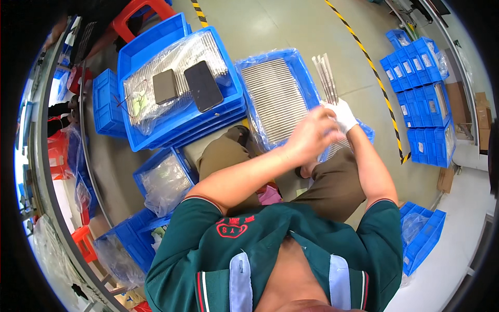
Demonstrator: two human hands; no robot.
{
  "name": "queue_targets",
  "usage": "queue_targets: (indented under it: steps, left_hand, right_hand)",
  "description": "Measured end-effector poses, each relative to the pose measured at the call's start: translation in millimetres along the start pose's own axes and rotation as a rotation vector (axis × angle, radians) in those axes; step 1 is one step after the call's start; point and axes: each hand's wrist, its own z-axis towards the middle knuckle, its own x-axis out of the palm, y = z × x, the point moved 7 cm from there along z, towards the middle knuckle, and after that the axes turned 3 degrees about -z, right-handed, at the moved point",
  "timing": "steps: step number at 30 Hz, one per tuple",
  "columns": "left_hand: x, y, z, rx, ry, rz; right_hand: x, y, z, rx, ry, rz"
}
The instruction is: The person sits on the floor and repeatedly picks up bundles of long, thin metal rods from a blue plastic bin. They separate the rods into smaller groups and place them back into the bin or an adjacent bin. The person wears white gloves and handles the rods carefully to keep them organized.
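My right hand [343, 115], in a white glove, is closed round a small bunch of thin silvery metal rods [325, 78] that stick up and away from me, fanned slightly at their far ends. My bare left hand [315, 134] reaches across just beside the gloved hand, its fingers apart and a little blurred, with no object visible in it. Left of both hands lies a blue crate [303, 74] lined with clear plastic, holding a row of similar metal rods [274, 96]. Another plastic-covered lot of rods [337, 149] shows partly under my hands.
At the left, stacked blue crates [236, 99] bear plastic-wrapped rods, a black phone [203, 86] and a dark flat case [165, 86]. Smaller blue bins [165, 174] sit nearer me. More blue bins [421, 99] are stacked at the right, beyond striped floor tape [382, 86]. A red stool [130, 21] stands far left.
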Motion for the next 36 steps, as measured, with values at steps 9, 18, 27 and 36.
queue_targets:
  steps: [9,18,27,36]
  left_hand:
    - [-9.8,-8.9,-12.1,-0.104,0.283,-0.106]
    - [-35.0,-0.8,-15.3,-0.158,0.324,-0.133]
    - [-50.0,12.7,-15.5,-0.281,0.349,-0.209]
    - [-53.7,19.2,-14.6,-0.324,0.347,-0.236]
  right_hand:
    - [43.0,-12.6,59.2,0.059,0.068,-0.978]
    - [103.8,17.0,164.0,-0.241,0.257,-1.130]
    - [153.3,23.6,217.1,-0.344,0.424,-1.140]
    - [151.1,25.1,210.8,-0.745,0.119,-0.975]
